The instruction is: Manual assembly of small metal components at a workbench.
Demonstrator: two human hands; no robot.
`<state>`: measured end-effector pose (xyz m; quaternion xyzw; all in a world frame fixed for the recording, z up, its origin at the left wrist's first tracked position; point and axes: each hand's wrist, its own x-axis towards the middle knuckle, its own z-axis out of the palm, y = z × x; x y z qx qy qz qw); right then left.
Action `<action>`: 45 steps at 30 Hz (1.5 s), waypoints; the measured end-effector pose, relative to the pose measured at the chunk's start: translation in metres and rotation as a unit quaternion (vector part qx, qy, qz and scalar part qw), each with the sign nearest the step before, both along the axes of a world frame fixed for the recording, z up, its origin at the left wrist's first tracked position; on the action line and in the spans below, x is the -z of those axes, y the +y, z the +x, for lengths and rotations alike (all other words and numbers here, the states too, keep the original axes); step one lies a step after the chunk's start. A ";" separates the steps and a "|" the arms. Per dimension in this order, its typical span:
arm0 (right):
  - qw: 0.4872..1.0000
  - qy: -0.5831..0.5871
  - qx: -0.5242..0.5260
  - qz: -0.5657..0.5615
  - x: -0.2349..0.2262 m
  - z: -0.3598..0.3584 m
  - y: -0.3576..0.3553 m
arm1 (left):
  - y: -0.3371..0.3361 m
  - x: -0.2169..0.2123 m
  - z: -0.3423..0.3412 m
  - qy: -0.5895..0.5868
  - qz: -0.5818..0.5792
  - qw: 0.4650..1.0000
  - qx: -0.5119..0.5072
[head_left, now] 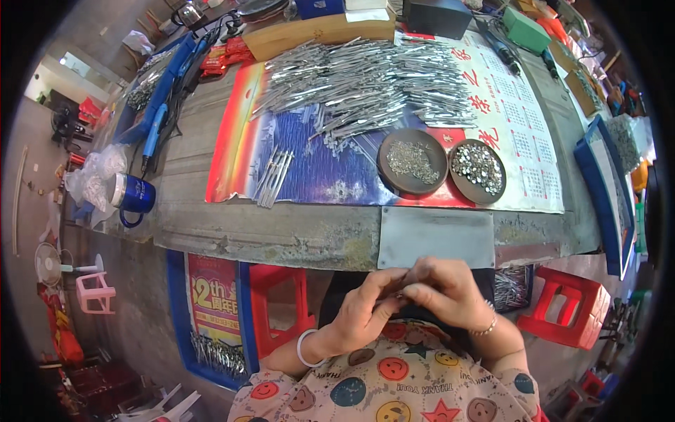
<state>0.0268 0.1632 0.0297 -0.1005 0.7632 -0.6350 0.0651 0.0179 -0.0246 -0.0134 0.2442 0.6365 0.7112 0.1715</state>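
Note:
My left hand (358, 309) and my right hand (444, 290) meet close to my chest, below the workbench edge. Their fingertips pinch a small thin metal piece (398, 294) between them; most of it is hidden by the fingers. On the bench above lie a big heap of silvery metal strips (365, 84), a small bundle of the same strips (274, 176), and two round dark dishes, one with tiny silvery bits (413, 162), one with small round shiny parts (477, 169).
A colourful poster and calendar sheet (513, 119) cover the worn bench (281, 235). A blue mug (135, 195) stands at the left, blue tools (158, 116) behind it. Red stools (566, 306) stand right and left of my lap. A blue tray (605, 204) sits at the right.

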 end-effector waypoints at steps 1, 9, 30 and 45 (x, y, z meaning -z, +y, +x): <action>1.000 -0.004 -0.013 0.008 -0.003 -0.009 0.004 | -0.004 0.000 0.002 -0.025 0.002 1.000 -0.003; 0.868 0.167 0.088 0.458 0.017 -0.120 0.046 | -0.018 0.009 0.014 -0.136 0.035 0.990 0.003; 0.952 0.133 0.111 0.251 0.018 -0.144 0.060 | -0.012 0.011 0.019 -0.158 0.041 0.985 0.047; 0.985 -0.123 0.102 -0.063 -0.004 -0.112 0.063 | -0.005 -0.004 0.019 -0.158 0.030 0.987 0.021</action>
